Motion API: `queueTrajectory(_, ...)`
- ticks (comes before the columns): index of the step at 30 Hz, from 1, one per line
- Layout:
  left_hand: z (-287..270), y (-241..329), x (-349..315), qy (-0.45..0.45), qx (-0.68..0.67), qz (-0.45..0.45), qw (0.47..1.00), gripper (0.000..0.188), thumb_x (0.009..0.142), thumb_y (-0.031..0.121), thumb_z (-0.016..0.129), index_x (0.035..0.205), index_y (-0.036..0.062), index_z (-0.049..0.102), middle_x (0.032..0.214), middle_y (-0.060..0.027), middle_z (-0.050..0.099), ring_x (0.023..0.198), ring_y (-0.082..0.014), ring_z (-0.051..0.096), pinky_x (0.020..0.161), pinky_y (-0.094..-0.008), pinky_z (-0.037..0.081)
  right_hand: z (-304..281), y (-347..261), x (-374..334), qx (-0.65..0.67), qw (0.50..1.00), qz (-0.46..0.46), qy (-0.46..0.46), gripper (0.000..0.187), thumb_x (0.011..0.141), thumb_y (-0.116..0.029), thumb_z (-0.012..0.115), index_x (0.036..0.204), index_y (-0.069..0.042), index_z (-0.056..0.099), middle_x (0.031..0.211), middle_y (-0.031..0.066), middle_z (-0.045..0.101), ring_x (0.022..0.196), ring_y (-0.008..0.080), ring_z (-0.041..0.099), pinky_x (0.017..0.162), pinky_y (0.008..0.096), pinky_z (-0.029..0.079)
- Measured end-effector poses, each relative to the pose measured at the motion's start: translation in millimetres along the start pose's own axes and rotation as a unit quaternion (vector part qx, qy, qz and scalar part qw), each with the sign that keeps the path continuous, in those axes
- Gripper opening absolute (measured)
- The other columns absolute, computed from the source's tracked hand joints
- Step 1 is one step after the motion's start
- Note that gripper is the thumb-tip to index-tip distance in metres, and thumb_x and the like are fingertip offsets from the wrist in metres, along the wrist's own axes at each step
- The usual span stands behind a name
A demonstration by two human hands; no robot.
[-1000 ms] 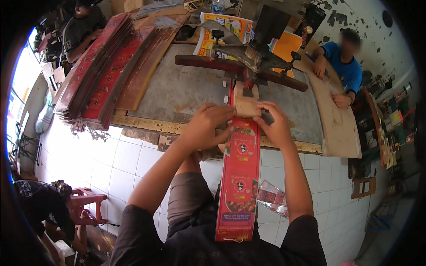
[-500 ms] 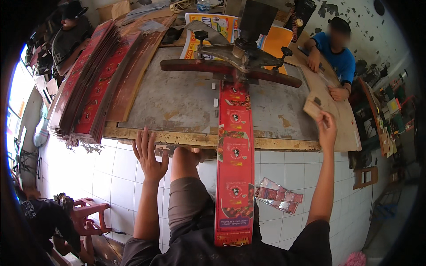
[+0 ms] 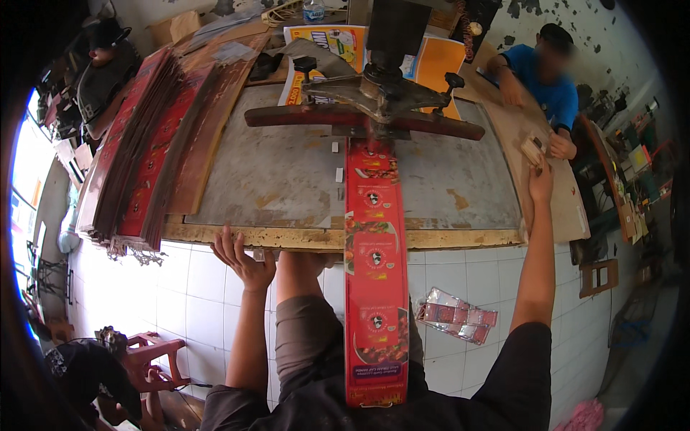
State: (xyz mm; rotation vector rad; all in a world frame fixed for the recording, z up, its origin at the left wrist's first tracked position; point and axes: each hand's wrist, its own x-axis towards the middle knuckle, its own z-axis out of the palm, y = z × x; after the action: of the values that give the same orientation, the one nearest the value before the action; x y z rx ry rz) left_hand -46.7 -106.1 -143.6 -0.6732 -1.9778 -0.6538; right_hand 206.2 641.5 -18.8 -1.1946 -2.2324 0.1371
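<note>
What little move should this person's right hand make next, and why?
Probably release the small tan block, seemingly wooden, onto the light-brown wooden board: the right hand holds it on or just above that board, near a co-worker's hand, while no hand touches the long red printed strip.

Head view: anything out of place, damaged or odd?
Shiny red-and-clear plastic pieces lie loose on the floor tiles, perhaps dropped. The grey tabletop has brown, seemingly worn patches, and paint is flaking off the wall. The red printed strip under the dark metal fixture shows no obvious damage.
</note>
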Motion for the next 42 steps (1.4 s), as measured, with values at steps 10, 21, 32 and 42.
queueTrajectory(10, 19, -3, -4, 0.047, 0.021, -0.006, 0.999, 0.077, 0.098, 0.04, 0.07, 0.16, 0.0122, 0.034, 0.169, -0.0249, 0.037, 0.159, -0.0521, 0.028, 0.127, -0.0748, 0.017, -10, -2, -7, 0.083, 0.996, 0.019, -0.026, 0.062, 0.111, -0.034, 0.069, 0.163, -0.008, 0.05, 0.153, 0.0209, 0.063, 0.143, 0.0346, 0.06, 0.12, 0.0462, 0.048)
queueTrajectory(21, 22, -5, -3, 0.058, 0.017, 0.007, 0.998, 0.074, 0.099, 0.039, 0.068, 0.159, 0.012, 0.033, 0.169, -0.0232, 0.036, 0.158, -0.0525, 0.027, 0.126, -0.0754, 0.018, -14, 2, -11, 0.089, 0.996, 0.015, -0.025, 0.062, 0.11, -0.035, 0.069, 0.164, -0.011, 0.05, 0.145, 0.0167, 0.068, 0.139, 0.0327, 0.062, 0.119, 0.0448, 0.048)
queueTrajectory(32, 25, -8, -6, 0.059, 0.018, 0.006, 0.998, 0.074, 0.099, 0.041, 0.069, 0.157, 0.0119, 0.035, 0.169, -0.0227, 0.035, 0.158, -0.0519, 0.027, 0.126, -0.0763, 0.018, -14, 2, -12, 0.078, 0.997, 0.012, -0.012, 0.059, 0.108, -0.022, 0.069, 0.163, -0.014, 0.05, 0.144, 0.0158, 0.071, 0.137, 0.0335, 0.065, 0.116, 0.0454, 0.049)
queueTrajectory(42, 24, -8, -5, 0.056, 0.027, 0.008, 0.998, 0.078, 0.099, 0.041, 0.07, 0.161, 0.0139, 0.031, 0.169, -0.0219, 0.034, 0.16, -0.0508, 0.026, 0.127, -0.0755, 0.018, -17, -1, -13, 0.072, 0.996, 0.03, -0.034, 0.064, 0.11, -0.038, 0.068, 0.165, -0.013, 0.049, 0.15, 0.0149, 0.067, 0.143, 0.0324, 0.06, 0.122, 0.046, 0.045)
